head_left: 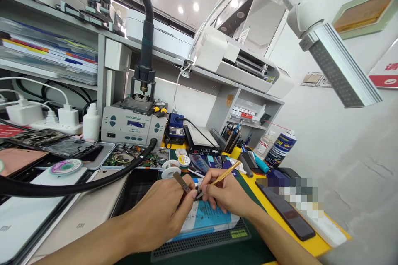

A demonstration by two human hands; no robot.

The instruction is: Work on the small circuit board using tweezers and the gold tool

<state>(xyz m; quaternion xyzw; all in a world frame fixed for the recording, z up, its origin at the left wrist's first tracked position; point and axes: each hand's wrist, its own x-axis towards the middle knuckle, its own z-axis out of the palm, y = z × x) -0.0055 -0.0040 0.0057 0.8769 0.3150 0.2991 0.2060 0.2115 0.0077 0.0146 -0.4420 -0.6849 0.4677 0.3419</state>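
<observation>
My left hand (161, 207) pinches a pair of grey metal tweezers (180, 181) that points down toward the middle. Held like a pen in my right hand (225, 194) is a slim gold-coloured tool (229, 171); its exact kind does not show. Both tips meet close together at a small dark part, mostly covered by my fingers. Beneath them lies a blue and white package (209, 215), on which my right fingers rest. It sits on a dark perforated mat (199, 247).
Phones and back covers (74, 215) lie at left, under a black hose (93, 188). A hot-air station (133, 122), a soldering iron stand (176, 126) and a tray of circuit boards (133, 157) stand behind. At right are a spray can (280, 149) and a phone (286, 211).
</observation>
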